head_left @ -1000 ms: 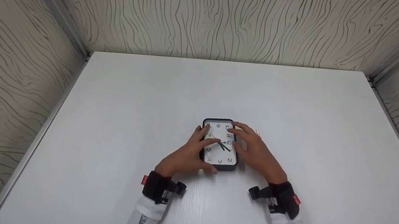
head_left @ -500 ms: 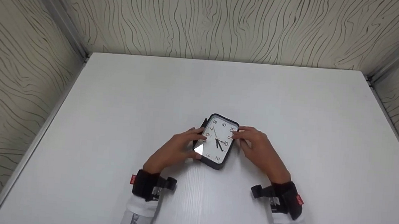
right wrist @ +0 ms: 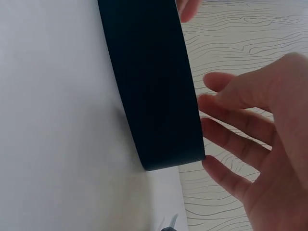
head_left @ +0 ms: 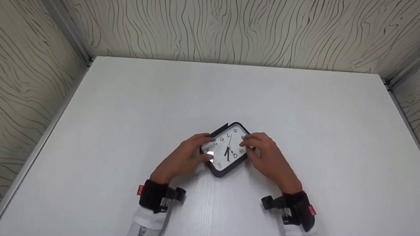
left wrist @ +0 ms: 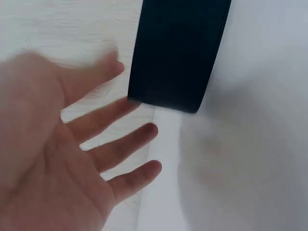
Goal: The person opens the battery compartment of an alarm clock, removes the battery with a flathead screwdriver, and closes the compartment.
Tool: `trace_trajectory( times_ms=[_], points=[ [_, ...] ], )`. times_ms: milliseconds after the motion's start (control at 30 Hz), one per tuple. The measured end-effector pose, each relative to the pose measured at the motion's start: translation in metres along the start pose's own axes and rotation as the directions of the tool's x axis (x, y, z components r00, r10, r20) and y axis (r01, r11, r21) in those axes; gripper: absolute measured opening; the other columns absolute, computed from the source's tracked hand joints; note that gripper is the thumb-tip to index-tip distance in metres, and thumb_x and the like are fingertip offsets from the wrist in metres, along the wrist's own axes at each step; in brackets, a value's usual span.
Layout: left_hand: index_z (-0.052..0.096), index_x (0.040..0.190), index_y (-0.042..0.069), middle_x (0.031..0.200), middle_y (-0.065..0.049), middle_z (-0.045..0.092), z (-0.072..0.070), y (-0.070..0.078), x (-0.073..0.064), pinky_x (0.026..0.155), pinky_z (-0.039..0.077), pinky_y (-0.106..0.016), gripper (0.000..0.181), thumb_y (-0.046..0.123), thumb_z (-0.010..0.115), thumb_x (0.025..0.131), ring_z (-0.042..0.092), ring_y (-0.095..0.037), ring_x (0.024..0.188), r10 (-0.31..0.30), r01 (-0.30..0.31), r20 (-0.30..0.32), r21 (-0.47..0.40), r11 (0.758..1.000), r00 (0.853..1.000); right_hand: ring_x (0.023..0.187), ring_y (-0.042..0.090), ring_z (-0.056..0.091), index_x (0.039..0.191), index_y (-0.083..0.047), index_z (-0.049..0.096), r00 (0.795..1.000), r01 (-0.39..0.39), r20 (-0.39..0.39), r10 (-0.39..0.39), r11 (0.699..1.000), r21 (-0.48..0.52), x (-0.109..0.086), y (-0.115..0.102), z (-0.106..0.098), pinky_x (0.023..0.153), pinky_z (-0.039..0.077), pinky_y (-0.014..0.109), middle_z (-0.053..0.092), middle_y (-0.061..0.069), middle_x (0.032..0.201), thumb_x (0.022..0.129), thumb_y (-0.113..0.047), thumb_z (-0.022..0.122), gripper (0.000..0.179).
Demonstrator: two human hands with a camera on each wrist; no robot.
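A rectangular clock [head_left: 226,151] with rounded corners, dark frame and white numbered face lies face up, turned diagonally. My left hand [head_left: 184,154] is at its left corner, thumb and fingertips over the face's edge. From the other side my right hand [head_left: 271,159] reaches the right corner, fingertips overlapping the numerals. In the left wrist view the left fingers are spread and fairly straight, the index tip right at the clock's dark side [left wrist: 175,53]. Loosely bent right fingers [right wrist: 238,144] meet the clock's side [right wrist: 154,86] in the right wrist view.
The clock is on a white table [head_left: 139,96], enclosed by wood-grain panels [head_left: 218,23] at the back and sides. A small shiny thing [right wrist: 168,227] shows at the bottom of the right wrist view. Both wrists wear black camera straps [head_left: 155,196].
The clock has turned clockwise from nearly upright to diagonal, with both hands at its edges. My left hand has shifted slightly left; the right has stayed near the same place.
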State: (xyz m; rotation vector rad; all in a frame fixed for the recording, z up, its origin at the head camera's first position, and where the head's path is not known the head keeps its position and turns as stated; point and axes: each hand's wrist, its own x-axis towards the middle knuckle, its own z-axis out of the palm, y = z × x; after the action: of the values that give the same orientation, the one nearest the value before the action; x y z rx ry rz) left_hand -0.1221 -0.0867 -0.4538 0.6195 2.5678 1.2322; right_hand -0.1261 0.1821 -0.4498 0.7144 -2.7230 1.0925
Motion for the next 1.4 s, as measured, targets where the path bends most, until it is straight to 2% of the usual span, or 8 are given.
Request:
trace_trajectory(
  times_ms=[133, 267, 567, 800, 933, 1033, 1100, 1400],
  points=[
    [0.038, 0.149, 0.031, 0.164, -0.008, 0.014, 0.012, 0.01, 0.002, 0.115, 0.031, -0.053, 0.087, 0.05, 0.079, 0.075, 0.019, -0.032, 0.149, -0.031, 0.028, 0.085, 0.04, 0.999, 0.996, 0.131, 0.028, 0.051, 0.114, -0.011, 0.071, 0.997, -0.076, 0.034, 0.076, 0.997, -0.015, -0.002, 0.003, 0.001, 0.107, 0.044, 0.045, 0.057, 0.009, 0.136, 0.093, -0.01, 0.064, 0.023],
    [0.031, 0.152, 0.034, 0.165, -0.004, 0.002, 0.02, 0.013, 0.004, 0.117, 0.028, -0.054, 0.097, 0.048, 0.083, 0.07, 0.006, -0.031, 0.152, -0.02, 0.009, 0.101, 0.102, 0.995, 0.995, 0.134, 0.028, 0.049, 0.122, -0.014, 0.068, 0.99, -0.116, 0.074, 0.117, 0.993, -0.014, -0.003, 0.006, -0.001, 0.11, 0.041, 0.047, 0.056, 0.006, 0.14, 0.095, -0.018, 0.063, 0.028],
    [0.05, 0.142, 0.021, 0.162, -0.003, 0.022, 0.004, 0.005, 0.0, 0.118, 0.026, -0.05, 0.066, 0.022, 0.077, 0.082, 0.018, -0.029, 0.15, 0.006, -0.01, 0.047, 0.078, 0.997, 0.999, 0.106, 0.022, 0.067, 0.119, -0.013, 0.071, 0.992, -0.123, -0.006, 0.123, 0.992, -0.025, -0.002, 0.006, -0.011, 0.091, 0.053, 0.042, 0.073, 0.005, 0.112, 0.093, -0.017, 0.066, 0.027],
    [0.052, 0.14, 0.017, 0.157, -0.008, 0.035, 0.0, -0.004, -0.001, 0.115, 0.033, -0.047, 0.051, 0.007, 0.063, 0.092, 0.033, -0.031, 0.144, 0.038, -0.035, -0.026, 0.09, 0.995, 0.999, 0.09, 0.017, 0.065, 0.109, -0.011, 0.076, 0.997, -0.073, -0.041, 0.072, 0.997, -0.022, 0.0, 0.0, -0.008, 0.079, 0.053, 0.037, 0.073, 0.004, 0.094, 0.09, -0.016, 0.069, 0.021],
    [0.053, 0.139, 0.017, 0.154, -0.009, 0.039, 0.004, -0.002, 0.001, 0.116, 0.033, -0.047, 0.048, 0.015, 0.066, 0.092, 0.035, -0.032, 0.143, 0.048, -0.044, -0.047, 0.084, 0.996, 0.998, 0.115, 0.025, 0.059, 0.119, -0.011, 0.07, 0.996, -0.092, 0.007, 0.093, 0.996, -0.021, 0.001, 0.0, -0.002, 0.097, 0.05, 0.043, 0.066, 0.009, 0.119, 0.09, -0.022, 0.07, 0.03],
    [0.052, 0.14, 0.019, 0.153, -0.009, 0.039, 0.008, 0.002, 0.003, 0.116, 0.032, -0.047, 0.052, 0.022, 0.068, 0.091, 0.032, -0.031, 0.144, 0.029, -0.025, -0.05, 0.073, 0.997, 0.998, 0.138, 0.032, 0.042, 0.135, -0.016, 0.059, 0.982, -0.16, 0.091, 0.164, 0.986, -0.042, 0.0, 0.002, 0.002, 0.111, 0.039, 0.05, 0.047, 0.011, 0.146, 0.091, -0.03, 0.068, 0.046],
    [0.051, 0.141, 0.02, 0.153, -0.008, 0.039, 0.01, 0.003, 0.004, 0.116, 0.032, -0.046, 0.054, 0.022, 0.069, 0.09, 0.032, -0.029, 0.144, 0.009, -0.004, -0.065, 0.073, 0.997, 0.998, 0.142, 0.033, 0.036, 0.141, -0.019, 0.052, 0.972, -0.194, 0.128, 0.199, 0.98, -0.054, 0.0, 0.002, 0.003, 0.113, 0.035, 0.052, 0.04, 0.011, 0.152, 0.091, -0.033, 0.068, 0.054],
    [0.05, 0.141, 0.012, 0.147, -0.009, 0.045, 0.009, -0.001, 0.004, 0.111, 0.039, -0.043, 0.056, 0.011, 0.069, 0.088, 0.044, -0.029, 0.137, 0.053, -0.048, -0.165, 0.032, 0.998, 0.985, 0.098, 0.019, 0.058, 0.136, -0.013, 0.056, 0.97, -0.229, 0.07, 0.231, 0.973, -0.033, -0.001, 0.004, -0.003, 0.091, 0.047, 0.039, 0.063, 0.003, 0.106, 0.09, -0.025, 0.069, 0.049]
  ],
)
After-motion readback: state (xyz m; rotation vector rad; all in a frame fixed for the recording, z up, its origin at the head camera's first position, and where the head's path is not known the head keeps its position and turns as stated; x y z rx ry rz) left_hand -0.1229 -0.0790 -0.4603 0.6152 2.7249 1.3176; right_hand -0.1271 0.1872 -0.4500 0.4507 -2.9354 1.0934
